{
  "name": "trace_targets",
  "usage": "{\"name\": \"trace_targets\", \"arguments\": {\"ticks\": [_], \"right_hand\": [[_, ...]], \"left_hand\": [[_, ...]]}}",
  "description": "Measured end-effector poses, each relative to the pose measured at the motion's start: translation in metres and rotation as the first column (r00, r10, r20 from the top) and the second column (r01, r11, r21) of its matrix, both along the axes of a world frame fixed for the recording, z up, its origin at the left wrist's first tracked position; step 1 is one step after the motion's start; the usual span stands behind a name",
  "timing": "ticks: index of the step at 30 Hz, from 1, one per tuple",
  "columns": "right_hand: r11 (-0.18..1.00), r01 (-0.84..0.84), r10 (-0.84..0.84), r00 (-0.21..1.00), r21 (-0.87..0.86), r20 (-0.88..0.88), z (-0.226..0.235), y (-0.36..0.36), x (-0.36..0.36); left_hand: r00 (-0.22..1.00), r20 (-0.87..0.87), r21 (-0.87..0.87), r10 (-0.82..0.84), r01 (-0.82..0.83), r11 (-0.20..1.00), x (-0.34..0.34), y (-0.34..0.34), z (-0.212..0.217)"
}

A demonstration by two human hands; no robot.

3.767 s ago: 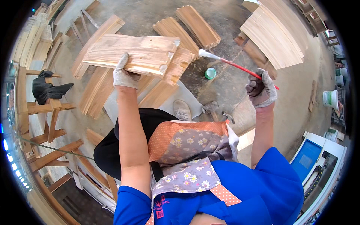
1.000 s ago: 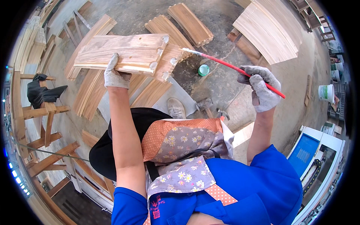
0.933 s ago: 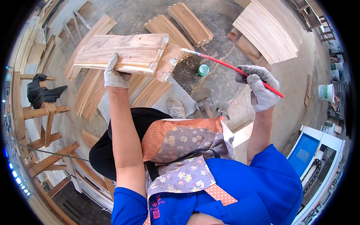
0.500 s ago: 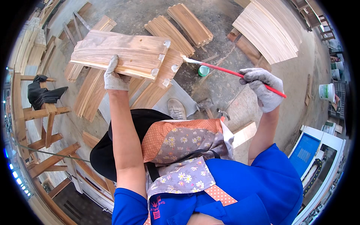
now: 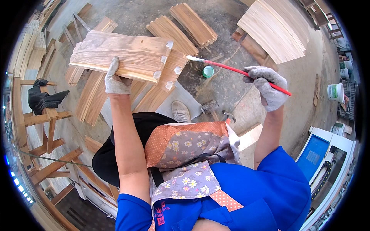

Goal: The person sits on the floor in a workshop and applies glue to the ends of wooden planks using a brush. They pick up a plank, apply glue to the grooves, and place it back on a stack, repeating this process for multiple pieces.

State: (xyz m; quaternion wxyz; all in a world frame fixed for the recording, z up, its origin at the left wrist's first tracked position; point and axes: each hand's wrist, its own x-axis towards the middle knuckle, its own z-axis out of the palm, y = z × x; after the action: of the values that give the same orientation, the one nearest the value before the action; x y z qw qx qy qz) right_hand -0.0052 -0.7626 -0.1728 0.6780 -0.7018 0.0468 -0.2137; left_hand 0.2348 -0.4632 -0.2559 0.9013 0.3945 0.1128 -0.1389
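A person seen from above sits on a workshop floor [image 5: 227, 82] among stacked wooden slats. The gloved left hand [image 5: 116, 79] closes its grip around the near edge of a board [image 5: 123, 56], holding it raised in front; pale blobs, likely glue, dot the board's right end. The gloved right hand [image 5: 268, 86] is closed around the red handle of a brush [image 5: 235, 70], whose bristle tip hovers just right of that end, not touching. A small green pot [image 5: 208, 71] stands on the floor below the brush.

Risk: held one-handed by its edge, the board could tip or slip from the glove. Wet glue could drip onto the slats [image 5: 156, 94] beneath.
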Motion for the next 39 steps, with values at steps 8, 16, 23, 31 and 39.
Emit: {"name": "trace_targets", "arguments": {"ticks": [8,16,23,31,39], "right_hand": [[0.957,-0.106,0.087,0.993,-0.271,-0.078,0.013,0.006,0.002],[0.97,0.166,-0.165,0.986,-0.179,0.02,-0.005,-0.006,0.004],[0.826,0.392,-0.202,0.877,0.406,-0.436,-0.131,-0.052,0.023],[0.756,0.591,-0.295,0.69,0.279,-0.661,-0.275,-0.054,0.047],[0.549,0.64,-0.13,0.7,0.537,-0.702,-0.316,-0.072,0.045]], "left_hand": [[0.999,0.028,0.002,-0.033,0.033,0.999,-0.003,0.002,0.002],[0.997,0.067,0.004,-0.042,0.042,0.999,-0.003,0.003,0.002],[0.998,0.041,-0.021,-0.057,0.058,0.998,0.0,0.005,-0.004],[0.997,0.05,-0.051,-0.052,0.055,0.997,-0.001,0.004,-0.003],[0.991,0.129,-0.007,-0.047,0.048,0.999,-0.001,0.001,0.003]]}}
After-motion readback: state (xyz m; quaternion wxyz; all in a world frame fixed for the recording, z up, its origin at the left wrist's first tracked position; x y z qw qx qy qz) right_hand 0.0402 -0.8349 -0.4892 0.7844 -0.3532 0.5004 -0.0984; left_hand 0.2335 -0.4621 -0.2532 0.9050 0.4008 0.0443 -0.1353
